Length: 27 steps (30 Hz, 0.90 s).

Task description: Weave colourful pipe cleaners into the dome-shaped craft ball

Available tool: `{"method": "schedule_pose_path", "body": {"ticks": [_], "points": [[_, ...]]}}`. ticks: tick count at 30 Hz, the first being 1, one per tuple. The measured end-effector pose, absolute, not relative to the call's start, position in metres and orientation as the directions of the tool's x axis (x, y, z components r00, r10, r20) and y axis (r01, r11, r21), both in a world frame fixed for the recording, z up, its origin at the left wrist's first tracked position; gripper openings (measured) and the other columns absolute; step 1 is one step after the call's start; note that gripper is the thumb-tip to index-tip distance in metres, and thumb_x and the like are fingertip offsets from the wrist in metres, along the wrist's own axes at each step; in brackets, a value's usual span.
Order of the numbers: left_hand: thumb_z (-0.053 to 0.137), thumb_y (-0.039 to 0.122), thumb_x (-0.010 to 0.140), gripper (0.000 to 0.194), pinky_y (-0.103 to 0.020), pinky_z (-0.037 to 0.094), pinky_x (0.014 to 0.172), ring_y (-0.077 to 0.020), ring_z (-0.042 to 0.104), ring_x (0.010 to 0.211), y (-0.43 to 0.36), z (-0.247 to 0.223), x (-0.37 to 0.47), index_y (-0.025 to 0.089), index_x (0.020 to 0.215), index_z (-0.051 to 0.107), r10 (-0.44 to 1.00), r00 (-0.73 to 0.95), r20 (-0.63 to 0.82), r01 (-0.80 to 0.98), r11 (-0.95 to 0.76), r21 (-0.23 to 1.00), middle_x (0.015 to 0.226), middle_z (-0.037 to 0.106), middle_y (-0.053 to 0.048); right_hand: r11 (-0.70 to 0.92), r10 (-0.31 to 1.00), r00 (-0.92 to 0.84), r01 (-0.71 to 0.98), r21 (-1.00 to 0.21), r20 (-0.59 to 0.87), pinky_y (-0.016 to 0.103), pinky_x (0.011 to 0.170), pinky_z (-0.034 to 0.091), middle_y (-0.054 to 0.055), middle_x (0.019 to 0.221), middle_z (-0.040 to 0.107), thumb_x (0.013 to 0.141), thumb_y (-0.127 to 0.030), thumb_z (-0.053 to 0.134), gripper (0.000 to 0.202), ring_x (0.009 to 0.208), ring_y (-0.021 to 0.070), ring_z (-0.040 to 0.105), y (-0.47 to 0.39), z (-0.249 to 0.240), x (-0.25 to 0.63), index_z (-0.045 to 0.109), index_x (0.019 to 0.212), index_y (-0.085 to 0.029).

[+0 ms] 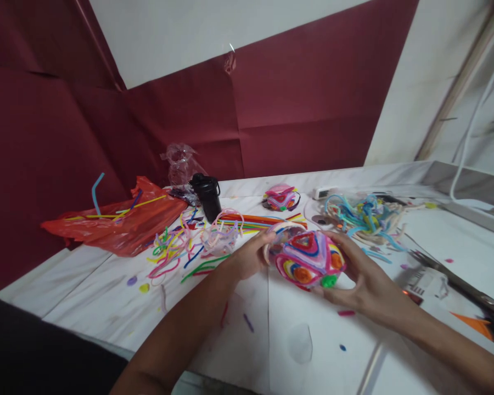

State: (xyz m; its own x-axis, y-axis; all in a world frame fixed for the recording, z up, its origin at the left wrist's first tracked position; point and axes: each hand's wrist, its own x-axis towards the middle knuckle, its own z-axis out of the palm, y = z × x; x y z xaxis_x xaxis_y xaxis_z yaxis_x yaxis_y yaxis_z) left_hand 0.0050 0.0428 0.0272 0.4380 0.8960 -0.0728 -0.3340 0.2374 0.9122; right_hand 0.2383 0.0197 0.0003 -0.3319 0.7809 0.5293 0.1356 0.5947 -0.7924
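Both hands hold a colourful craft mask (313, 258) above the table. Rows of fuzzy pipe cleaners in pink, lilac, blue, yellow and orange cover its front, with a green piece low on the right. A clear, shell-like part shows at its left side. My left hand (253, 255) is closed on the left edge, with its fingertips partly hidden behind it. Gripping the right and lower edge is my right hand (364, 277), its thumb below and fingers behind. A second, similar mask (281, 198) rests farther back on the table.
Loose pipe cleaners (170, 247) lie at left, near a red plastic bag (119, 225) and a black bottle (208, 196). A tangled pile of blue and beige pipe cleaners (366, 216) sits at right. Scissors (461, 282) lie at the right edge of the white table (107, 307).
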Motion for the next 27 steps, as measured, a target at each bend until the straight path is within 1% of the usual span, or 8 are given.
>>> {"method": "schedule_pose_path", "body": {"ticks": [5, 8, 11, 14, 17, 21, 24, 27], "points": [[0.07, 0.049, 0.079, 0.049, -0.035, 0.052, 0.084, -0.0261, 0.068, 0.103, 0.046, 0.02, 0.003, 0.021, 0.118, 0.064, 0.9, 0.42, -0.117, -0.351, 0.28, 0.893, 0.114, 0.073, -0.01, 0.631, 0.761, -0.345, 0.2, -0.749, 0.549, 0.04, 0.106, 0.045, 0.009, 0.138, 0.048, 0.07, -0.034, 0.08, 0.077, 0.125, 0.03, 0.051, 0.018, 0.001, 0.241, 0.043, 0.137, -0.031], [0.06, 0.057, 0.084, 0.052, -0.039, 0.052, 0.089, -0.0271, 0.067, 0.107, 0.048, 0.016, 0.001, 0.021, 0.121, 0.063, 0.878, 0.451, -0.161, -0.359, 0.343, 0.868, 0.115, 0.072, -0.011, 0.581, 0.793, -0.337, 0.168, -0.796, 0.507, 0.041, 0.104, 0.048, 0.009, 0.138, 0.049, 0.07, -0.036, 0.08, 0.075, 0.123, 0.0297, 0.054, 0.018, 0.001, 0.243, 0.045, 0.136, -0.03], [0.046, 0.063, 0.09, 0.058, -0.047, 0.051, 0.094, -0.0292, 0.066, 0.109, 0.049, 0.015, -0.002, 0.017, 0.121, 0.063, 0.85, 0.495, -0.182, -0.361, 0.391, 0.846, 0.115, 0.072, -0.014, 0.494, 0.847, -0.299, 0.135, -0.859, 0.44, 0.037, 0.098, 0.052, 0.009, 0.138, 0.053, 0.071, -0.042, 0.079, 0.077, 0.119, 0.0278, 0.059, 0.02, -0.002, 0.249, 0.043, 0.138, -0.03], [0.043, 0.054, 0.094, 0.051, -0.052, 0.051, 0.095, -0.0287, 0.066, 0.108, 0.048, 0.017, -0.005, 0.017, 0.124, 0.06, 0.865, 0.464, -0.192, -0.352, 0.379, 0.856, 0.116, 0.071, -0.014, 0.441, 0.875, -0.294, 0.156, -0.884, 0.384, 0.031, 0.092, 0.056, 0.008, 0.132, 0.059, 0.065, -0.041, 0.084, 0.085, 0.113, 0.0262, 0.064, 0.022, -0.005, 0.259, 0.042, 0.138, -0.029], [0.051, 0.043, 0.092, 0.043, -0.05, 0.052, 0.093, -0.0266, 0.068, 0.103, 0.049, 0.018, -0.007, 0.016, 0.125, 0.059, 0.873, 0.437, -0.216, -0.298, 0.367, 0.881, 0.114, 0.071, -0.014, 0.452, 0.877, -0.292, 0.224, -0.864, 0.383, 0.031, 0.091, 0.056, 0.008, 0.128, 0.061, 0.064, -0.045, 0.084, 0.084, 0.109, 0.0271, 0.065, 0.023, -0.003, 0.267, 0.044, 0.135, -0.028], [0.053, 0.047, 0.088, 0.045, -0.045, 0.058, 0.082, -0.0252, 0.07, 0.093, 0.052, 0.016, -0.008, 0.016, 0.119, 0.062, 0.847, 0.447, -0.287, -0.163, 0.392, 0.905, 0.108, 0.072, -0.014, 0.602, 0.79, -0.37, 0.31, -0.736, 0.489, 0.035, 0.092, 0.057, 0.01, 0.132, 0.057, 0.074, -0.051, 0.074, 0.07, 0.113, 0.0296, 0.063, 0.023, 0.005, 0.268, 0.045, 0.134, -0.028], [0.056, 0.057, 0.083, 0.052, -0.042, 0.06, 0.072, -0.0238, 0.07, 0.083, 0.052, 0.018, -0.009, 0.018, 0.117, 0.063, 0.841, 0.425, -0.335, -0.017, 0.377, 0.926, 0.101, 0.073, -0.011, 0.744, 0.663, -0.493, 0.352, -0.568, 0.563, 0.036, 0.092, 0.056, 0.011, 0.134, 0.054, 0.08, -0.046, 0.071, 0.069, 0.116, 0.0299, 0.06, 0.026, 0.013, 0.263, 0.041, 0.139, -0.029], [0.059, 0.066, 0.078, 0.061, -0.04, 0.059, 0.066, -0.0221, 0.069, 0.075, 0.051, 0.024, -0.008, 0.023, 0.122, 0.061, 0.841, 0.423, -0.338, 0.134, 0.31, 0.941, 0.102, 0.072, -0.009, 0.83, 0.553, -0.621, 0.353, -0.432, 0.556, 0.039, 0.098, 0.052, 0.012, 0.133, 0.053, 0.081, -0.041, 0.071, 0.069, 0.118, 0.0297, 0.056, 0.029, 0.021, 0.257, 0.039, 0.141, -0.027]]}}
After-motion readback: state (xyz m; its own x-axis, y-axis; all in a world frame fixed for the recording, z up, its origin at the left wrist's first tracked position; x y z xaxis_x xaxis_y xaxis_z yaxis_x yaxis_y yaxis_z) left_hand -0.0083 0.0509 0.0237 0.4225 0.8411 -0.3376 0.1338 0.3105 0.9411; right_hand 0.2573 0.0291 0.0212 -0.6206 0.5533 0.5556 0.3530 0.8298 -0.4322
